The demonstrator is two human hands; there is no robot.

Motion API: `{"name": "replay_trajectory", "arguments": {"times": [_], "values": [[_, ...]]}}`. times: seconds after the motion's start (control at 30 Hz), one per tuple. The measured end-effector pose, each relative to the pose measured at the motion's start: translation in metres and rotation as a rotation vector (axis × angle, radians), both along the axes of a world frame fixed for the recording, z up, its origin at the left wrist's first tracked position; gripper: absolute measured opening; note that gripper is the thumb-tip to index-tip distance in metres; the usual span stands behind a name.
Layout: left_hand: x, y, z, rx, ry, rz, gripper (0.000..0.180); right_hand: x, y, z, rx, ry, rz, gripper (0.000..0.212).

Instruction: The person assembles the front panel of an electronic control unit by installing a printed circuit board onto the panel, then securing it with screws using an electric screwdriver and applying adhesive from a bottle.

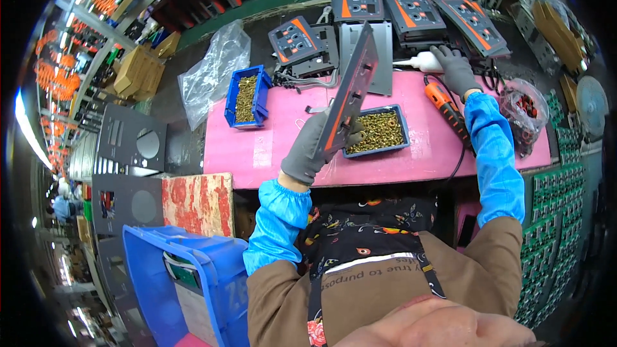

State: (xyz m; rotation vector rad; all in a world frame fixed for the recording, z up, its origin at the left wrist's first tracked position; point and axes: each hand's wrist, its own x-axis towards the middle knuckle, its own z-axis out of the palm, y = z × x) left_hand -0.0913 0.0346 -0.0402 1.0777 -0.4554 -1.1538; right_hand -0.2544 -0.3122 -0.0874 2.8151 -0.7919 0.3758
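Steadying the panel: the left hand, in a dark grey glove, is closed around the lower end of a control panel.
Panel position: raised over the pink mat, leaning and turned nearly edge-on, its low end just beside the blue-grey tray of brass-coloured fasteners.
Bottle side: the right hand, gloved too, lies over the broad end of a white squeeze bottle, fingers partly spread; whether they are squeezed tight I cannot tell.
Good handling: with one hand bearing the whole panel, a firm hold low on the edge, thumb and fingers on opposite faces, would seem to stop it tipping. Its corner is best held off the fasteners, and the nozzle turned away from the printed face. Lifting the bottle calls for care around the orange power screwdriver and its cable close by.
Panel look: dark grey, thin and flat, with an orange stripe along the face and several round features down its length; at this slant, knobs and holes are hard to tell apart.
Similar pieces: grey-and-orange panels rest at the far side of the bench.
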Motion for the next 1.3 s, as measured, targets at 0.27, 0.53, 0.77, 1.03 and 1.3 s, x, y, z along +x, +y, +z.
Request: {"name": "replay_trajectory", "arguments": {"times": [0.27, 0.53, 0.77, 1.03, 1.3], "values": [[0.001, 0.014, 0.020, -0.121, -0.217, -0.078, 0.038, 0.012, 0.009, 0.020, 0.012, 0.100, -0.105, 0.042], [0.005, 0.024, 0.041, 0.161, -0.460, 0.050, 0.048, -0.061, 0.082, 0.116, -0.147, -0.552, 0.134, 0.049], [-0.001, 0.008, 0.039, 0.205, -0.657, -0.002, 0.053, -0.037, 0.169, 0.200, -0.515, -0.096, 0.514, 0.047], [-0.005, 0.011, 0.036, 0.193, -0.686, 0.022, 0.055, -0.021, 0.180, 0.205, -0.737, -0.027, 0.594, 0.041], [-0.006, 0.018, 0.037, 0.178, -0.654, 0.048, 0.053, -0.016, 0.188, 0.204, -0.690, 0.021, 0.599, 0.043]]}}
